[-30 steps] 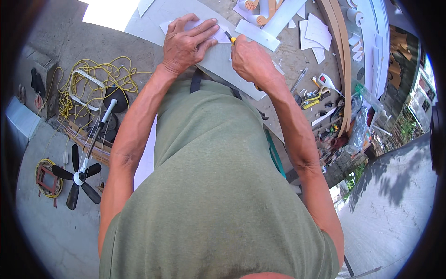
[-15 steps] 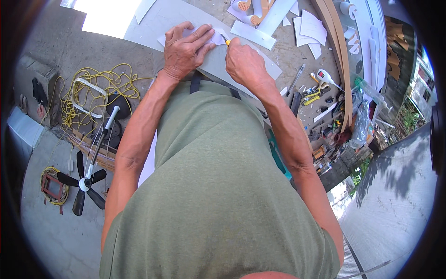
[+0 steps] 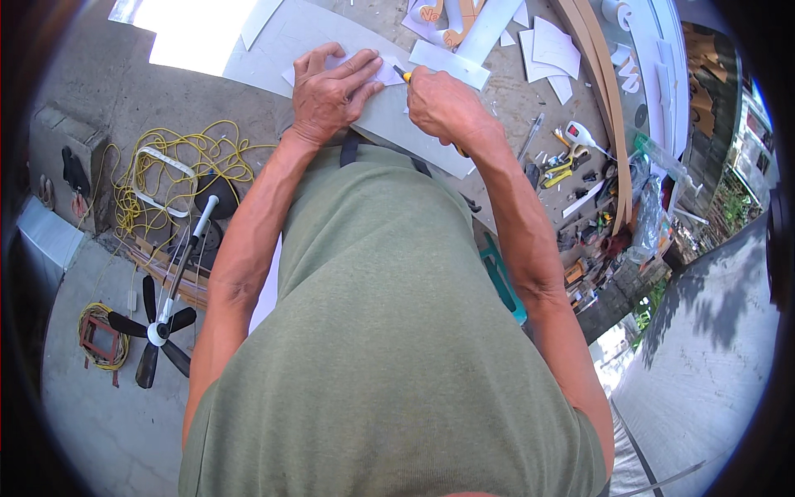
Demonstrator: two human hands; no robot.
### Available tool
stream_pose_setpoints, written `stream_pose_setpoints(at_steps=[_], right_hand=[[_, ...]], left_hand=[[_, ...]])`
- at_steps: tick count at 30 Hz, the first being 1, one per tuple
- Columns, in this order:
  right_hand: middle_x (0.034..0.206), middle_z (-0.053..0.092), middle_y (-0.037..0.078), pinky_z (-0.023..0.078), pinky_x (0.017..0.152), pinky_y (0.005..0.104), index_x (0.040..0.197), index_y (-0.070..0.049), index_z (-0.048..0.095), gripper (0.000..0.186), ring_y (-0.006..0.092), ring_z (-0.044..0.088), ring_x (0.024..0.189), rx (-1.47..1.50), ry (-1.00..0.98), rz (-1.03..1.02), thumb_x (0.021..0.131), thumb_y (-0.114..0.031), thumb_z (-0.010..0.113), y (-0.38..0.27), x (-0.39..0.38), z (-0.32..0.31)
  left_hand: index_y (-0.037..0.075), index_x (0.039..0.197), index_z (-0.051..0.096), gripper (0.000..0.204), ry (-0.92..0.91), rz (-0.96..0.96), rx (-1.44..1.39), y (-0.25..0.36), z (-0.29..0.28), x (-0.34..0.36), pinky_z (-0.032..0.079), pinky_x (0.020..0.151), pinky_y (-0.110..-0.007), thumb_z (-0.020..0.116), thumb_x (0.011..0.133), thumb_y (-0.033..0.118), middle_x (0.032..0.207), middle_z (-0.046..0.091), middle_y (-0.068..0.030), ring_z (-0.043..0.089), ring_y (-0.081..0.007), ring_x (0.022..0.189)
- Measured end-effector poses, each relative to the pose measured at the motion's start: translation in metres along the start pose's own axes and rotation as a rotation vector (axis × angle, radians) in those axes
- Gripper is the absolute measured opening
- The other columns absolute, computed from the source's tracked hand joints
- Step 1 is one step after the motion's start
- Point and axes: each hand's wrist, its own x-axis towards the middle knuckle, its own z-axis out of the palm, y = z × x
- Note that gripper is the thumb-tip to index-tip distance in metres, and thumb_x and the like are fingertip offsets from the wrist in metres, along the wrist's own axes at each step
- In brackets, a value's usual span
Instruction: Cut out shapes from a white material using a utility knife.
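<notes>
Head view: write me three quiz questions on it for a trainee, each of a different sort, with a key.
1. True or false: the bare left hand rests on a thin, flat white piece.

2. The bare right hand holds:
a) a coil of yellow cord
b) a yellow-and-black cutter
c) a white plastic bottle

3. How many black blades show on the fan with a white hub, at lower left?

Key: 1. True; 2. b; 3. Five.

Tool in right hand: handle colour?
Yellow handle, where it shows past the fingertip side of the right hand; head view.
</notes>
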Motion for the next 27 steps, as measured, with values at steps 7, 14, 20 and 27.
stream_pose_setpoints(at_steps=[7,14,20,27], right_hand=[[0.092,0.068,0.035,0.055,0.079,0.0563,0.1,0.01,0.055,0.022,0.0499,0.069,0.09,0.145,0.209,0.062,0.092,-0.011,0.052,0.001,-0.011,0.039],[0.076,0.068,0.029,0.058,0.058,0.0433,0.09,0.014,0.058,0.031,0.0388,0.071,0.06,0.174,0.195,0.005,0.098,-0.014,0.048,0.001,-0.001,0.031],[0.053,0.063,0.019,0.058,0.05,0.0349,0.068,0.014,0.063,0.034,0.028,0.071,0.051,0.002,-0.168,-0.081,0.091,-0.007,0.049,0.001,0.007,-0.013],[0.065,0.066,0.024,0.058,0.057,0.0442,0.09,0.012,0.057,0.031,0.0368,0.071,0.059,0.091,0.062,0.04,0.099,-0.016,0.048,0.012,-0.003,0.026]], left_hand=[[0.022,0.113,0.08,0.035,0.027,0.011,0.004,0.004,0.001,0.0,0.035,0.098,-0.033,0.08,0.082,0.037,0.12,0.073,0.0135,0.055,-0.0196,0.107],[0.02,0.11,0.08,0.034,0.056,0.028,0.012,0.003,0.004,0.001,0.035,0.096,-0.034,0.08,0.079,0.035,0.119,0.072,0.0155,0.055,-0.0182,0.105],[0.016,0.117,0.078,0.041,-0.047,-0.028,-0.033,0.022,-0.004,-0.01,0.037,0.094,-0.033,0.082,0.08,0.034,0.131,0.07,0.0077,0.055,-0.02,0.103],[0.015,0.117,0.078,0.039,0.01,0.009,-0.013,0.021,0.006,-0.02,0.039,0.086,-0.032,0.081,0.079,0.026,0.135,0.067,0.007,0.054,-0.0194,0.098]])
